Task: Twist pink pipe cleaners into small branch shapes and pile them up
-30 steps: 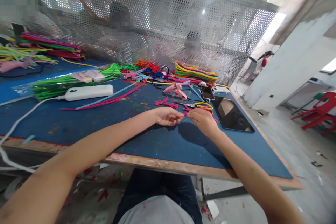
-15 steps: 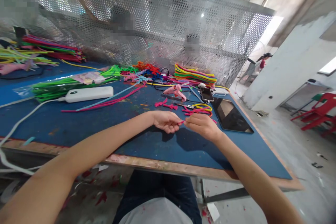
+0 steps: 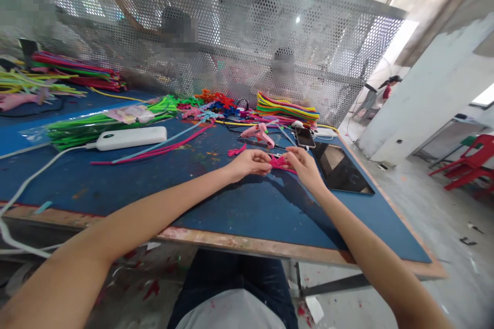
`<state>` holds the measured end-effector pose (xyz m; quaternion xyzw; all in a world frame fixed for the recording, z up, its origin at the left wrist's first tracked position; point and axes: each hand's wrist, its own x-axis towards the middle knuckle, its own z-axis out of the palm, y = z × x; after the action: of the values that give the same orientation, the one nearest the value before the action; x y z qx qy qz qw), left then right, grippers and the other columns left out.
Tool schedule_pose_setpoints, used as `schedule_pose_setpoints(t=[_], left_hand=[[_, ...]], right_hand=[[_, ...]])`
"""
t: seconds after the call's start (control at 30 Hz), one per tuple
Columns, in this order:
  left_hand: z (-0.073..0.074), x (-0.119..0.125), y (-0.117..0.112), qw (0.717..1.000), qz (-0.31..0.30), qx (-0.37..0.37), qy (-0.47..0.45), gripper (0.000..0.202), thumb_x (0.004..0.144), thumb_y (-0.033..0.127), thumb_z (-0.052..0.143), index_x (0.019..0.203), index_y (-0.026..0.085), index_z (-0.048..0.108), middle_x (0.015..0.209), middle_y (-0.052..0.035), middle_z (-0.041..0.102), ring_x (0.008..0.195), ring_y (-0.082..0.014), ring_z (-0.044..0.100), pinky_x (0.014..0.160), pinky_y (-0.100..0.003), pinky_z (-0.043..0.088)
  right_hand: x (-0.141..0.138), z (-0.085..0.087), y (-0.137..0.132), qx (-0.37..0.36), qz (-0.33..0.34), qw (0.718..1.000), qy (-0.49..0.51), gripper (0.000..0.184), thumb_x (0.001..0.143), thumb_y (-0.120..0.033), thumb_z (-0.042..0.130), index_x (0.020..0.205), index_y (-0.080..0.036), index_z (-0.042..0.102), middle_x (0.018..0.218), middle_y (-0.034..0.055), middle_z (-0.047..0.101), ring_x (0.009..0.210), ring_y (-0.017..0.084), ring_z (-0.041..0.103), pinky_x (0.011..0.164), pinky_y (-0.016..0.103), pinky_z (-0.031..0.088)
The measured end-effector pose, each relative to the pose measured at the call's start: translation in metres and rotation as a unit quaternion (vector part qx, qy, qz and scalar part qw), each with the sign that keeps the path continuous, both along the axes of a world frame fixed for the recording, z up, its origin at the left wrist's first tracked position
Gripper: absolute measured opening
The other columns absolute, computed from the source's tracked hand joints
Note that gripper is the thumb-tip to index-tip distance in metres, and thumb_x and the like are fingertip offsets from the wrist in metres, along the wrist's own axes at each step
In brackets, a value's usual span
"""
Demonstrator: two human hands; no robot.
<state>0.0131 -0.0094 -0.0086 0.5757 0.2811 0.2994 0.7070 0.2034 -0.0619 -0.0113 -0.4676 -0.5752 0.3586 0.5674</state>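
Above the blue tabletop, my left hand (image 3: pixel 252 163) has its fingers bent and pressed together at the left end of some pink pipe cleaners (image 3: pixel 278 162); what lies in them is hidden. From the other side my right hand (image 3: pixel 303 165) reaches in, thumb and fingertips closed on the pink pipe cleaner pieces. A small twisted pink piece (image 3: pixel 236 151) lies just beyond my left hand. Behind both hands rests a pink glue gun (image 3: pixel 259 134), and part of a metal tool (image 3: pixel 275 155) shows between them.
A tablet (image 3: pixel 343 167) and a phone (image 3: pixel 304 138) lie at the right. A white power bank (image 3: pixel 131 138) with its cable sits left, near bagged green pipe cleaners (image 3: pixel 77 131). Coloured bundles (image 3: pixel 287 108) lie along the perforated metal screen (image 3: pixel 239 25).
Both hands have moved forward, away from the table's front edge, to the pink pieces. They are farther apart, and the pink strand pinched between them earlier no longer shows there.
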Motion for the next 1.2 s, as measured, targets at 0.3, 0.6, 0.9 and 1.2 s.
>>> schedule_pose_setpoints(t=[0.3, 0.6, 0.9, 1.2], left_hand=[[-0.005, 0.001, 0.002, 1.0, 0.026, 0.001, 0.009, 0.035, 0.063, 0.024, 0.075, 0.095, 0.013, 0.063, 0.074, -0.0025, 0.064, 0.064, -0.01, 0.061, 0.067, -0.026, 0.051], [0.001, 0.0, 0.008, 0.993, 0.083, 0.076, 0.044, 0.023, 0.072, 0.031, 0.064, 0.085, 0.013, 0.06, 0.076, -0.006, 0.066, 0.067, -0.0139, 0.063, 0.066, -0.028, 0.05], [0.015, -0.042, 0.05, 0.823, 0.113, 0.418, 0.368, 0.008, 0.063, 0.024, 0.066, 0.057, 0.018, 0.067, 0.05, 0.0, 0.058, 0.052, -0.013, 0.054, 0.054, -0.022, 0.038], [0.006, -0.031, 0.037, 0.719, 0.106, 0.59, 0.352, 0.026, 0.08, 0.025, 0.053, 0.103, 0.021, 0.064, 0.115, -0.0097, 0.054, 0.109, -0.0243, 0.046, 0.093, -0.036, 0.034]], right_hand=[[0.01, -0.001, 0.007, -0.066, -0.046, 0.996, 0.05, 0.036, 0.069, -0.052, 0.062, 0.079, -0.018, 0.059, 0.07, 0.0009, 0.063, 0.061, 0.012, 0.059, 0.059, 0.025, 0.052], [0.02, -0.003, 0.013, -0.02, -0.074, 0.997, -0.03, 0.035, 0.075, -0.051, 0.055, 0.078, -0.017, 0.059, 0.068, 0.0026, 0.062, 0.061, 0.014, 0.059, 0.062, 0.028, 0.052], [0.033, -0.006, 0.017, 0.035, -0.1, 0.964, -0.242, 0.023, 0.079, -0.038, 0.053, 0.08, -0.017, 0.061, 0.072, 0.0046, 0.065, 0.065, 0.018, 0.06, 0.063, 0.031, 0.049], [0.039, -0.009, 0.017, 0.09, -0.062, 0.869, -0.483, 0.02, 0.077, -0.008, 0.053, 0.087, -0.018, 0.067, 0.094, 0.0101, 0.06, 0.095, 0.022, 0.051, 0.086, 0.035, 0.038]])
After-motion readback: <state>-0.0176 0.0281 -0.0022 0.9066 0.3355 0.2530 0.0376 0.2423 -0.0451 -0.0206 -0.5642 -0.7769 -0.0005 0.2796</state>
